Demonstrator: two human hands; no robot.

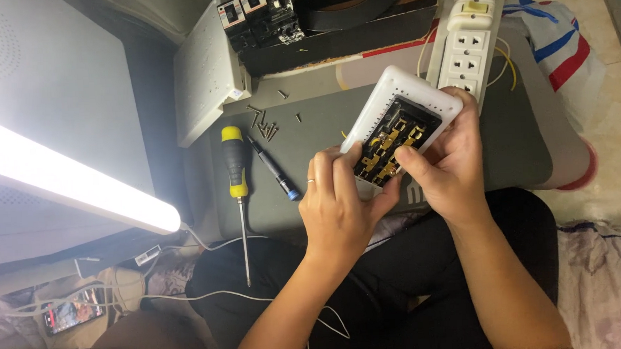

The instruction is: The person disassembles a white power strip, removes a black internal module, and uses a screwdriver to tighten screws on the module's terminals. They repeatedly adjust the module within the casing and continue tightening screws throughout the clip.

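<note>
The person sits cross-legged in black trousers (371, 290), forearms extending forward and upward from the lower edge of the view. A thin white cable (211, 295) crosses the lap.

The left hand (340, 204) is held palm down, a ring on one finger. Its fingers are curled and its thumb presses against the lower edge of an opened white socket housing (390, 87), so the hand is closed on that housing. The right hand (453, 161) grips the same housing from the right side: the fingers wrap behind the upper right corner, and the thumb lies across the front, its tip at the exposed interior. Both hands hold the housing tilted, above the near edge of a grey mat (309, 133), just above the lap.

Inside the housing, brass contact strips (389, 146) sit in a black insert.

On the mat to the left lie a yellow-handled screwdriver (236, 178), shaft pointing toward the person, and just beside it a slim dark screwdriver (274, 169) with a blue tip. Loose screws (265, 127) lie scattered beyond these tools.

Farther away, a white power strip (467, 49) rests on the mat's far edge. A white cover panel (205, 78) and black circuit breakers (258, 16) lie at the upper left. A lit tube lamp (73, 181) glows at the far left.
</note>
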